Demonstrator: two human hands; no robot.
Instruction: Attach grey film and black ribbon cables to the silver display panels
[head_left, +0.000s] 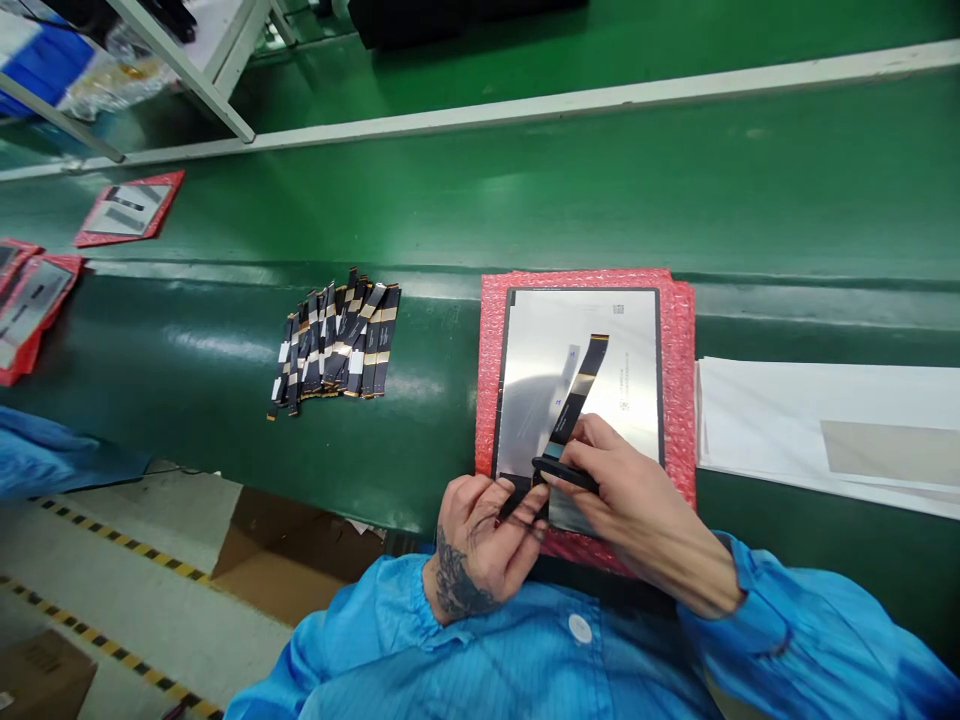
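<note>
A silver panel (555, 370) with a dark frame lies on a pink bubble-wrap sheet (679, 330) on the green conveyor. A black and gold flex cable (581, 385) runs diagonally across the panel toward its near edge. My right hand (637, 495) is closed on a black tool (566, 472) pressed at the cable's lower end. My left hand (480, 535) is curled beside it, its fingers pinching a thin black stick (514, 503) near the panel's near edge.
A fanned pile of several flex cables (337, 340) lies left of the panel. White sheets (825, 430) are stacked at the right. More panels on pink wrap (131, 207) sit at the far left. A cardboard box (292, 550) stands on the floor below.
</note>
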